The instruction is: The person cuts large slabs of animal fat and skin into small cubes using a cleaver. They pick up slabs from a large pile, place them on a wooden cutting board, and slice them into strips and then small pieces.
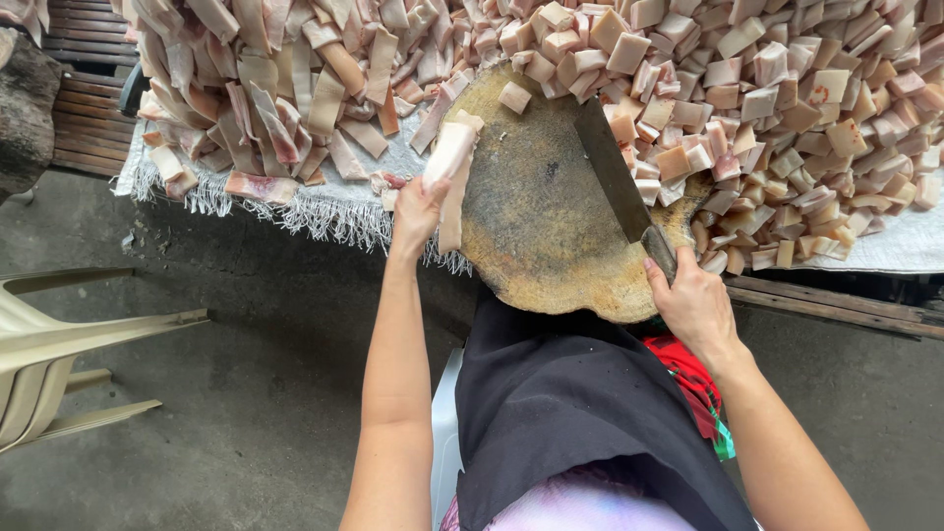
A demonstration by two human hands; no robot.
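So from the head cam, looking straight down: the left hand [418, 208] is closed around a long pale strip of pork skin [451, 167], holding it up at the left edge of the round wooden chopping block [551, 246], with the strip's lower end hanging down past the fingers. The right hand [693, 300] is wrapped tight on the handle of a big cleaver [612, 167], down near the block's lower right edge, and the blade lies flat-ish across the right side of the block pointing toward the far edge. One small cut square [514, 96] sits on the block near its far rim. Left of the block there's a heap of uncut strips [275, 88] on a frayed white cloth [334, 211], and to the right and behind it a huge pile of cut square pieces [787, 108]. A black apron [570, 413] covers the person's lap, and a beige plastic chair [59, 344] stands off at the left on the concrete floor [246, 393]
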